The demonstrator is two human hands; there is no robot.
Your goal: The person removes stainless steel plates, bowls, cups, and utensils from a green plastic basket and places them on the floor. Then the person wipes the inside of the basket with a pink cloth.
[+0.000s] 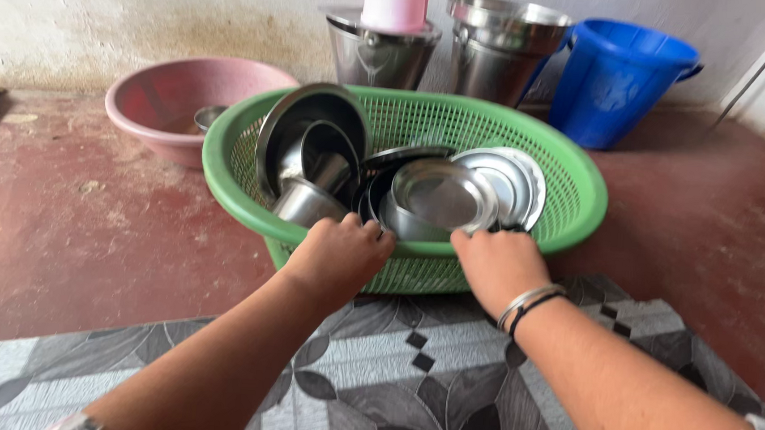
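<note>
A green plastic basket [573, 179] stands on the red floor, filled with several steel plates, bowls and a steel cup [307, 203]. A large steel plate [304, 115] leans upright at its left; a shallow steel dish [445, 192] and a flat steel plate [515, 179] lie at the middle and right. My left hand [339, 255] curls over the basket's near rim, beside the cup. My right hand [496, 263], with bangles at the wrist, grips the same near rim further right, just below the shallow dish.
A pink tub [171, 92] with a small steel bowl inside sits back left. Two steel buckets [502, 44] and a blue plastic bucket [617, 74] line the wall; a pink cup [396, 0] rests on one. A patterned grey mat [424, 389] lies under my arms.
</note>
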